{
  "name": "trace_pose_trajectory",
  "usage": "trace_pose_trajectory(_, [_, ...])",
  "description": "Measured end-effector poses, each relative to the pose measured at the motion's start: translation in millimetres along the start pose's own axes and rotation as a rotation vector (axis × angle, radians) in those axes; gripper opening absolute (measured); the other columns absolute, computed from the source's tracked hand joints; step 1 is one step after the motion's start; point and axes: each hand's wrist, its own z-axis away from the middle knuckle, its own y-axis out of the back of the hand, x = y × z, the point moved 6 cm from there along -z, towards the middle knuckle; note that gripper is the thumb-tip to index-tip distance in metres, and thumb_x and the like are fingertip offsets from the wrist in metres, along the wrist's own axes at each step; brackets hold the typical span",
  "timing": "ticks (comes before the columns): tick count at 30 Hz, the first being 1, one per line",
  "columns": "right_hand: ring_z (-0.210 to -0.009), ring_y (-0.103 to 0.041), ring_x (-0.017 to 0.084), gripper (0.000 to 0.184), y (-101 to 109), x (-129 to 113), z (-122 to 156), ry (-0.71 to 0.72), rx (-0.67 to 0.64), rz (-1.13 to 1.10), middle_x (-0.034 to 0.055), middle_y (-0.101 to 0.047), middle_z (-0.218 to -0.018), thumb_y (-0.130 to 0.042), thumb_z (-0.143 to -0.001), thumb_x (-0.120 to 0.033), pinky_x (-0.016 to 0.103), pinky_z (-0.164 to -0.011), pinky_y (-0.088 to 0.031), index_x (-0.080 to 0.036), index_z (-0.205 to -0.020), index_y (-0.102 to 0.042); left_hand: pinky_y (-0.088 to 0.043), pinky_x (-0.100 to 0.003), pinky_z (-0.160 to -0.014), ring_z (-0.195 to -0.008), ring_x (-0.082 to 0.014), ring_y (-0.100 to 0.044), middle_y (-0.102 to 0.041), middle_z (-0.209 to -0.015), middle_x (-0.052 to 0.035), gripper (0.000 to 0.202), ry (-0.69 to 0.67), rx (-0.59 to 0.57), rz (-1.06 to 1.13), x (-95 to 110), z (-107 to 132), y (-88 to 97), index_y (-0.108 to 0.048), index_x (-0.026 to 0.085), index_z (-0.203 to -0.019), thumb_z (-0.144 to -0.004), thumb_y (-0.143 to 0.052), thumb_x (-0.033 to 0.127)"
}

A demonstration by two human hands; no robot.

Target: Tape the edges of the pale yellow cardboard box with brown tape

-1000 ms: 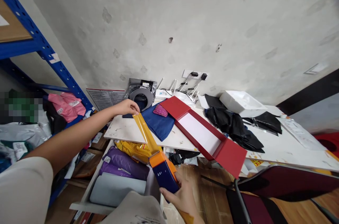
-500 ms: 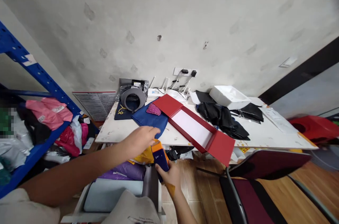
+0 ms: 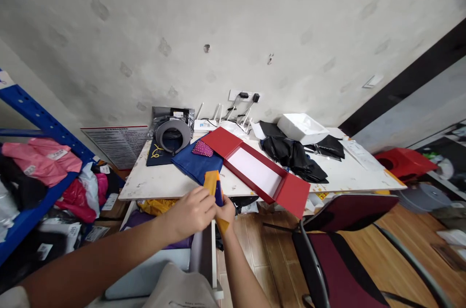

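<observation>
A small dark-blue and orange box [image 3: 219, 193] stands on end in my right hand [image 3: 226, 212], whose fingers and thumb wrap round its lower part. A strip of brown tape [image 3: 210, 181] runs along the box's left side, and a loose pointed end of tape [image 3: 223, 225] shows below, by my right wrist. My left hand [image 3: 195, 211] is closed with curled fingers against the tape at the box's left side; its fingertips are partly hidden. Both hands are in front of the white table [image 3: 145, 184], above an open drawer [image 3: 214, 254].
On the table lie an open red box [image 3: 255, 169], a blue cloth bag [image 3: 192, 164], a pink dotted pouch [image 3: 202, 148], a grey visor [image 3: 172, 136], black plastic bags [image 3: 294, 155] and a white foam box [image 3: 302, 128]. A chair [image 3: 335, 264] stands right; a blue shelf [image 3: 40, 118] is left.
My left hand has come down from the box's top to its left side. The box has turned, so the taped side now shows. The view has swung slightly right.
</observation>
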Motion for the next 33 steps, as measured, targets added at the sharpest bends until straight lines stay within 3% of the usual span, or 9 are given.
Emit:
trace_pose_trajectory(7, [-0.061,-0.056,0.018,0.045,-1,-44,-17,0.109,0.021,0.012,0.0001,-0.063,-0.065,-0.067,-0.06,-0.062,0.027,-0.056,-0.039,-0.02,-0.075,-0.063,-0.041,-0.032,-0.063,-0.066,-0.0175,-0.045,-0.054,-0.067,-0.0047,0.022,-0.046,-0.032,-0.034,-28,8,47.1,-0.062,0.01,-0.079,-0.092,-0.044,0.008])
trace_pose_trajectory(11, [-0.06,-0.055,0.017,0.045,-10,-55,-22,0.192,0.011,0.004,-0.0013,-0.063,-0.064,-0.07,-0.058,-0.061,0.027,-0.055,-0.039,-0.021,-0.077,-0.065,-0.041,-0.034,-0.067,-0.073,-0.0192,-0.049,-0.059,-0.076,-0.0083,0.018,-0.002,0.0,-0.017,-42,21,71.0,-0.06,0.01,-0.087,-0.094,-0.043,0.009])
trace_pose_trajectory(16, [-0.062,-0.061,0.019,0.049,-16,-42,-48,0.056,0.033,-0.142,0.0029,-0.068,-0.066,-0.065,-0.061,-0.065,0.026,-0.053,-0.044,-0.018,-0.074,-0.067,-0.042,-0.034,-0.082,-0.081,-0.0168,-0.052,-0.06,-0.083,-0.0041,0.017,0.081,0.032,0.183,-27,28,105.4,-0.058,0.015,-0.102,-0.092,-0.047,0.007])
trace_pose_trajectory(18, [-0.062,-0.063,0.02,0.049,-10,-38,-60,0.029,0.06,-0.124,0.004,-0.069,-0.066,-0.064,-0.061,-0.066,0.027,-0.054,-0.044,-0.018,-0.071,-0.067,-0.04,-0.031,-0.089,-0.081,-0.0142,-0.053,-0.059,-0.083,0.0003,0.016,0.184,-0.024,0.306,-22,26,112.5,-0.058,0.02,-0.097,-0.093,-0.048,0.009])
trace_pose_trajectory(20, [-0.064,-0.063,0.021,0.047,-2,-37,-69,0.032,0.07,-0.106,0.0041,-0.069,-0.067,-0.068,-0.058,-0.064,0.027,-0.056,-0.045,-0.019,-0.071,-0.067,-0.04,-0.028,-0.084,-0.078,-0.013,-0.051,-0.057,-0.081,0.0016,0.018,0.241,-0.106,0.412,-19,22,111.6,-0.058,0.021,-0.088,-0.093,-0.046,0.009])
trace_pose_trajectory(23, [-0.065,-0.064,0.021,0.047,5,-43,-74,0.059,0.054,-0.095,0.004,-0.069,-0.067,-0.068,-0.058,-0.064,0.027,-0.056,-0.044,-0.018,-0.07,-0.067,-0.04,-0.023,-0.072,-0.078,-0.012,-0.05,-0.054,-0.084,0.0,0.017,0.218,-0.262,0.627,-20,11,92.2,-0.057,0.02,-0.083,-0.092,-0.046,0.01])
trace_pose_trajectory(27, [-0.065,-0.062,0.019,0.047,5,-58,-70,0.129,0.012,-0.092,0.0016,-0.068,-0.068,-0.069,-0.058,-0.063,0.026,-0.058,-0.044,-0.018,-0.075,-0.069,-0.041,-0.02,-0.074,-0.081,-0.0114,-0.054,-0.056,-0.085,0.0005,0.008,0.112,-0.47,0.873,-12,-7,37.6,-0.062,0.019,-0.081,-0.082,-0.066,0.011])
trace_pose_trajectory(33, [-0.065,-0.058,0.015,0.051,-4,-78,-61,0.201,-0.063,-0.098,-0.0004,-0.066,-0.069,-0.07,-0.061,-0.061,0.025,-0.06,-0.044,-0.015,-0.085,-0.07,-0.041,-0.029,-0.081,-0.089,-0.0175,-0.058,-0.064,-0.091,-0.001,0.011,-0.045,-0.442,0.607,15,-27,-56.4,-0.068,0.019,-0.083,-0.078,-0.069,0.009])
